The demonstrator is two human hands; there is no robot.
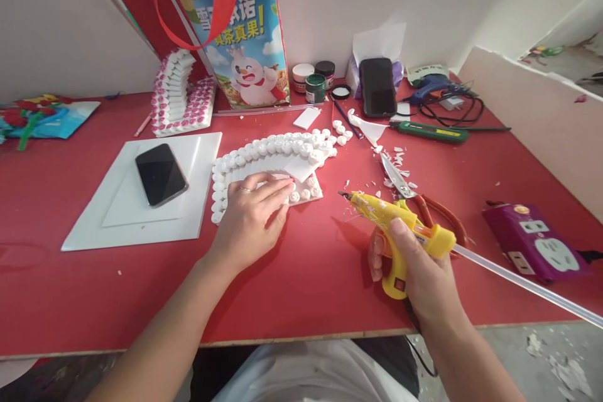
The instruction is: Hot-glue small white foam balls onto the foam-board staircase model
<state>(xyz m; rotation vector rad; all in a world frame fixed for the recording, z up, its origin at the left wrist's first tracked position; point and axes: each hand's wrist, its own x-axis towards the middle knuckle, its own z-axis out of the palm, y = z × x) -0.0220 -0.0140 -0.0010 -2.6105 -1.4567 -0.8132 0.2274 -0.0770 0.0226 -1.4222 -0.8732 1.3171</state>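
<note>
My right hand (414, 257) is wrapped round the handle of a yellow glue gun (400, 226). A long clear glue stick (527, 286) sticks out of its back, and the nozzle points left. My left hand (254, 217) is over the front of a white craft piece (264, 154), edged with rolled white rosettes. Its thumb and fingertips are closed at a small white rosette (285, 200) on the front edge. The palm hides part of the base. Several loose white rosettes (342, 129) lie just behind the piece.
Scissors (398, 176) with red handles lie among white scraps behind the glue gun. A green utility knife (431, 132), paint jars (315, 88) and a propped phone (378, 86) are farther back. A purple socket box (534, 242) stands right; a second phone (161, 174) lies on white board (94, 229) left.
</note>
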